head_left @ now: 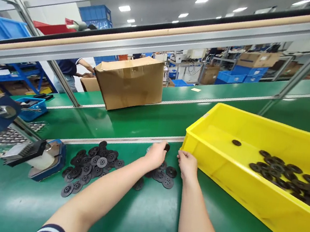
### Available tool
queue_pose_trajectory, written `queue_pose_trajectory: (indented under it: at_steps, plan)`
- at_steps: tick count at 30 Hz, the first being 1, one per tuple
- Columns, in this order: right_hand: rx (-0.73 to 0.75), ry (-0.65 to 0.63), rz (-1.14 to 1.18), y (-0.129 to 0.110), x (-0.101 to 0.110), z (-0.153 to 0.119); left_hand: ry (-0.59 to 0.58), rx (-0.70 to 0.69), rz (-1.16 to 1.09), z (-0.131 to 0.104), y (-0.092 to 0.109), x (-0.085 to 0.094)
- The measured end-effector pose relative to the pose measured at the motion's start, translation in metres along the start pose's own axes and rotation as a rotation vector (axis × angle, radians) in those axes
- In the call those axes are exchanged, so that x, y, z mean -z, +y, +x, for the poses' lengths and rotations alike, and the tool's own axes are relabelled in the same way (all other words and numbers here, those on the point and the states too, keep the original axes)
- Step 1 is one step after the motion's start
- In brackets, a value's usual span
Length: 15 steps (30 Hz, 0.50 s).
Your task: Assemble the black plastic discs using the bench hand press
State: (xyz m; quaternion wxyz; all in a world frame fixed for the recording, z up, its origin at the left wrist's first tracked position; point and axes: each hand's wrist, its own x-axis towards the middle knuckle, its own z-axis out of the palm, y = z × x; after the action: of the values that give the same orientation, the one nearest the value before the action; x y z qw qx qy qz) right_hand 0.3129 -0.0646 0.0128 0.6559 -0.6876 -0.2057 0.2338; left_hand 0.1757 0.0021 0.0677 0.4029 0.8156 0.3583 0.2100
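Note:
My left hand (155, 157) is closed on a black disc (167, 147), which shows at its fingertips. Under and beside that hand lies a small group of black discs with holes (168, 182), flat on the green work surface. My right hand (188, 166) is at the near left corner of the yellow bin (223, 160), thumb and fingers pinched together; anything between them is too small or hidden to make out. A larger heap of similar discs (98, 162) spreads to the left of my left forearm. More black discs (276, 167) lie inside the bin.
A blue-based hand press (48, 158) stands at the left, with a plastic bag of small parts (19, 137) behind it. A cardboard box (130, 83) sits beyond the white strip. Metal frame bars cross above. Another person's arm (85, 66) reaches toward a box at the back.

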Motion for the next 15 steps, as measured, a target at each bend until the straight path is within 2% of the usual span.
queue_pose_trajectory:
  at_steps: [4,8,11,15]
  plan:
    - [-0.050,-0.008,-0.126,0.017,-0.003,0.011,0.007,-0.030,0.118,0.006,0.004,-0.026]
    - [-0.051,-0.026,-0.190,0.026,-0.005,0.017,0.039,-0.034,0.131,0.007,-0.001,-0.037]
    - [-0.041,-0.040,-0.197,0.032,-0.005,0.020,0.107,-0.047,0.068,0.007,-0.003,-0.032]
    - [-0.009,-0.057,-0.138,0.032,-0.005,0.021,0.241,-0.060,-0.078,-0.007,-0.006,-0.012]
